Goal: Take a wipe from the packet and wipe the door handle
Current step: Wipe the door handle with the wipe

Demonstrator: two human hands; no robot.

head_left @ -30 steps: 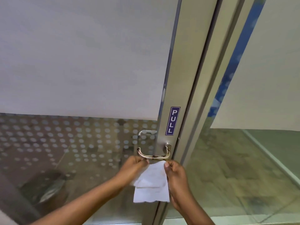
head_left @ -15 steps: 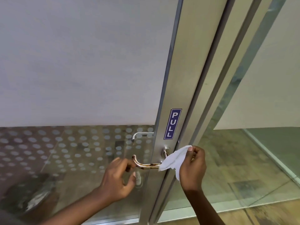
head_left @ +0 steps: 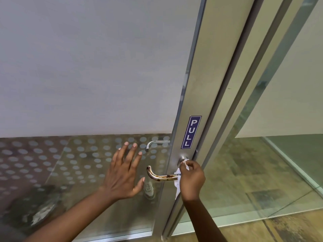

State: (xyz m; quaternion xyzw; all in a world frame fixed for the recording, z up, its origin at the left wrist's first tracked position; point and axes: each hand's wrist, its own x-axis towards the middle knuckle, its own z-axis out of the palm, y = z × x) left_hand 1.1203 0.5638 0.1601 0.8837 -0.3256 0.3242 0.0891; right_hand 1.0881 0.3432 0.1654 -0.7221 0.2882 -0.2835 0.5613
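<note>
A metal lever door handle (head_left: 160, 175) with brown stains sticks out from the aluminium door frame (head_left: 201, 84), its free end curving up to the left. My right hand (head_left: 191, 180) is closed around a white wipe (head_left: 177, 182), pressing it onto the handle's base end near the round mount. Part of the wipe hangs below my fingers. My left hand (head_left: 122, 173) hovers flat with fingers spread, left of the handle and close to the glass, holding nothing. No wipe packet is in view.
A blue PULL label (head_left: 190, 132) sits on the frame above the handle. The glass door panel (head_left: 87, 67) is frosted above and dotted below; a second handle (head_left: 153, 144) shows through it. A glass side panel (head_left: 279, 154) stands to the right.
My left hand has let go of the handle's free end and opened, moving up and left. My right hand has brought the wipe down onto the handle's base.
</note>
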